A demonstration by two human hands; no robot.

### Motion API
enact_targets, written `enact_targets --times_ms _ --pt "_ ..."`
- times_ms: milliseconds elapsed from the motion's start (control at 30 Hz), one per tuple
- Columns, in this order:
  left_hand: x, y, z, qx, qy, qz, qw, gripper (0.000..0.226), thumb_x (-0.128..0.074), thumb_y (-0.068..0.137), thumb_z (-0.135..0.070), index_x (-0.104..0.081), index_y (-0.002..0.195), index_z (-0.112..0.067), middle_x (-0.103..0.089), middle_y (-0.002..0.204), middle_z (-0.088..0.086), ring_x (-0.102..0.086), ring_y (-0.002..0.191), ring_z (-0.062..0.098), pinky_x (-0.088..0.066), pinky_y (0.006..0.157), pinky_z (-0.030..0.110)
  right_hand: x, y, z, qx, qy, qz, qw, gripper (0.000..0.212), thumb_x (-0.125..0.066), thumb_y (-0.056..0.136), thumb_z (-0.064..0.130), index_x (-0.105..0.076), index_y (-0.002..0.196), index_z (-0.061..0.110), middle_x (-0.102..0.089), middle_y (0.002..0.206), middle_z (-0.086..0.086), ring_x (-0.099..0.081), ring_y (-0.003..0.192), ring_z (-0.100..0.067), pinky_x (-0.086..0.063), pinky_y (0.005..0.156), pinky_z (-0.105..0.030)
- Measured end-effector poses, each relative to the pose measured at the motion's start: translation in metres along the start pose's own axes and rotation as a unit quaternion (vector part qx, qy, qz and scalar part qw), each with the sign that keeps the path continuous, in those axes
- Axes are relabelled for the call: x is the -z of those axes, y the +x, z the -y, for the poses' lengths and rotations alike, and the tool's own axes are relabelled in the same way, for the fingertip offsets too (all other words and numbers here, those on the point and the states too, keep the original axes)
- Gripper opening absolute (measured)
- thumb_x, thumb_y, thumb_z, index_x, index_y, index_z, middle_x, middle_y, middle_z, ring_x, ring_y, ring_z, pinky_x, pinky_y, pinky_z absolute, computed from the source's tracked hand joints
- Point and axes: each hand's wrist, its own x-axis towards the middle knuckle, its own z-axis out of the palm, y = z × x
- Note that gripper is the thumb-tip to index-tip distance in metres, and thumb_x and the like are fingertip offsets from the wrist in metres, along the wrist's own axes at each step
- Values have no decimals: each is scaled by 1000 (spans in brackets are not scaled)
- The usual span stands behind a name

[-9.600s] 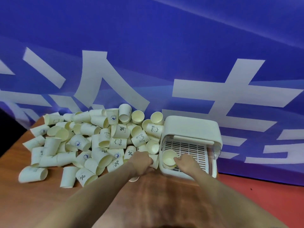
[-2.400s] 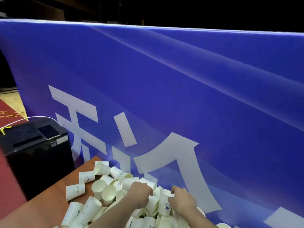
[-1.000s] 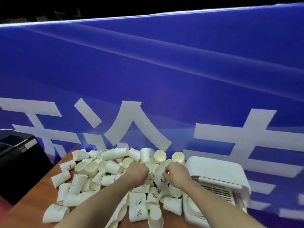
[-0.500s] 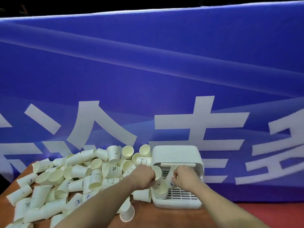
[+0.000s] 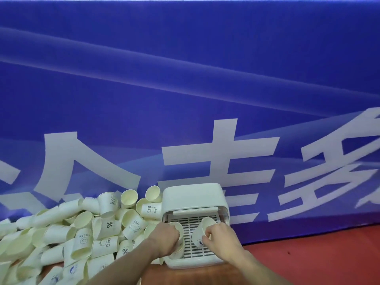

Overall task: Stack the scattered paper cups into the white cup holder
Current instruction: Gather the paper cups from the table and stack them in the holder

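Observation:
The white cup holder (image 5: 193,197) stands open at the table's right, with a slotted grey tray inside. My left hand (image 5: 165,239) grips a cream paper cup (image 5: 177,226) over the holder's left side, above a stack of cups (image 5: 177,253) standing there. My right hand (image 5: 219,236) holds another paper cup (image 5: 202,231), tilted, over the tray's right half. A big heap of scattered paper cups (image 5: 88,229) with small prints lies left of the holder.
A blue banner with white characters (image 5: 205,99) rises right behind the table. The brown tabletop (image 5: 185,274) shows near my forearms. Red floor (image 5: 318,254) lies to the right, beyond the table edge.
Both hands carried a cup each from the heap to the holder. Since half a second ago the left cup has come down toward the stack and the right cup has moved right over the tray.

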Motion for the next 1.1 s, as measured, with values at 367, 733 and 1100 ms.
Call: enact_targets --times_ms 367,733,1100 --pt "13 -10 28 16 1 -22 1000 32 -51 95 -36 -67 96 -9 -69 99 15 -63 91 36 -48 78 41 15 23 49 103 -60 -5 993 33 -49 85 45 -68 81 18 -66 80 -7 -60 78 -27 -33 61 -29" --pt "-63 -66 68 106 -73 16 992 36 -46 93 -36 -70 94 -9 -68 97 17 -61 89 37 -42 73 37 -50 34 73 173 -225 128 950 30 -41 96 22 -66 99 8 -67 104 -17 -62 98 -38 -44 77 -38" --pt "-77 -115 114 186 -89 9 978 35 -49 94 -39 -67 91 -10 -67 94 12 -63 88 34 -41 68 36 -46 53 110 135 -190 168 958 28 -44 85 25 -65 100 14 -66 107 -9 -62 101 -31 -48 80 -35"
